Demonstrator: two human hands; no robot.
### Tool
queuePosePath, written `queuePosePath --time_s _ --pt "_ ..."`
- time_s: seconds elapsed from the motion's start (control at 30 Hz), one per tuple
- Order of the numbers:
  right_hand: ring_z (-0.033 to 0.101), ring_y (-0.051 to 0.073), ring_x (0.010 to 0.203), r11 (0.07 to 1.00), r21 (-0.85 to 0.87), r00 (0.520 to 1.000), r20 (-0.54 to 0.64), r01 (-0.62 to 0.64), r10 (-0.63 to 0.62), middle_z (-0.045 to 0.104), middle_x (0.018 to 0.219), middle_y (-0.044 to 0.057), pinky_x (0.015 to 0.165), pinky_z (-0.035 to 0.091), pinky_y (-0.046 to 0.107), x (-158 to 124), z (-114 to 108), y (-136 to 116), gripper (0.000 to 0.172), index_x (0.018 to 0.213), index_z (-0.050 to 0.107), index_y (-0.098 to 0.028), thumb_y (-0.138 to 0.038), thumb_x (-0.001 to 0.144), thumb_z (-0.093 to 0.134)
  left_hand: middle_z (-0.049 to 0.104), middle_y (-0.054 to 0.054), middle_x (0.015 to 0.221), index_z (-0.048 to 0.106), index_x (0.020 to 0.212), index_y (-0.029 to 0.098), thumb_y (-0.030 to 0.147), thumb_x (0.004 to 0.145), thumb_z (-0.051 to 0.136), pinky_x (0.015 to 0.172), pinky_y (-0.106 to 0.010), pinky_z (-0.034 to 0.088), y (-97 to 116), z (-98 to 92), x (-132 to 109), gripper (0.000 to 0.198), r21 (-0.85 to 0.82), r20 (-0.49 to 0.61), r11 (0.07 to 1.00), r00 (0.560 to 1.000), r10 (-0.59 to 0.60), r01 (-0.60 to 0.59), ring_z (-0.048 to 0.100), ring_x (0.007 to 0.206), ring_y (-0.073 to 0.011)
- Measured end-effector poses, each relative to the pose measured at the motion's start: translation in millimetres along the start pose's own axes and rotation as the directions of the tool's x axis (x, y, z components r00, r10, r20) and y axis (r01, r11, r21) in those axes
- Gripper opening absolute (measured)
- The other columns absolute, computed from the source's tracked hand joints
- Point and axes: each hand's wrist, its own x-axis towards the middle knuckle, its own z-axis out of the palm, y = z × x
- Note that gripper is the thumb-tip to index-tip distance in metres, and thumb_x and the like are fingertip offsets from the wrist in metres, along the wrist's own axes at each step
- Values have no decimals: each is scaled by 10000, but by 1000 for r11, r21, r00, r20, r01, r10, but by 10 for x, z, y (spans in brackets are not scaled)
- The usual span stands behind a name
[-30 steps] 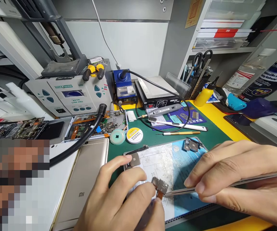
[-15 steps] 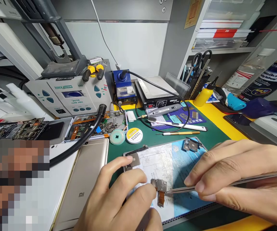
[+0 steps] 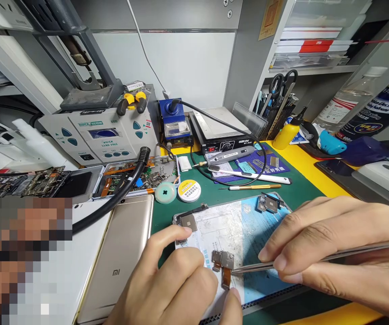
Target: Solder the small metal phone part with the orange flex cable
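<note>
In the head view, the right hand (image 3: 330, 243) pinches the tweezers (image 3: 255, 267), their tips at the brown ribbon of the small camera module (image 3: 227, 261), which lies between both hands. The left hand (image 3: 177, 289) is loosely curled, thumb by the ribbon's end; I cannot tell whether it grips. Compared with half a second ago, its fingers have drawn back, baring the module's left side; its index fingertip has slid lower on the metal-cased part (image 3: 188, 221).

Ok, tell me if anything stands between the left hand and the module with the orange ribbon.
Nothing visible stands between the left hand and the module; the thumb is beside the ribbon at its lower end. The tweezers in the right hand point in from the right.
</note>
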Motion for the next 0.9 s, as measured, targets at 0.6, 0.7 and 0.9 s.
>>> queuePosePath --time_s 0.6,0.7,0.9 --pt "836 186 816 985 -166 984 -176 -42 13 875 904 -17 747 670 187 99 -94 -14 176 947 884 -312 -185 825 882 769 55 862 720 866 208 109 956 673 1166 -393 406 -56 13 -27 142 3 47 997 995 83 -83 653 890 -137" --pt "836 203 792 981 -184 978 -207 -56 17 876 887 1 730 675 198 125 -93 -21 143 922 893 -294 -210 806 894 776 62 857 729 851 205 97 969 638 1165 -389 401 -63 1 -23 184 20 48 996 995 90 -91 653 856 -135" --pt "831 205 790 984 -164 981 -193 -64 32 872 876 17 737 672 208 129 -57 -16 124 917 894 -272 -209 810 894 779 20 904 785 926 225 50 993 566 1172 -459 361 -75 -7 -34 289 51 82 988 986 144 -149 617 962 -174"
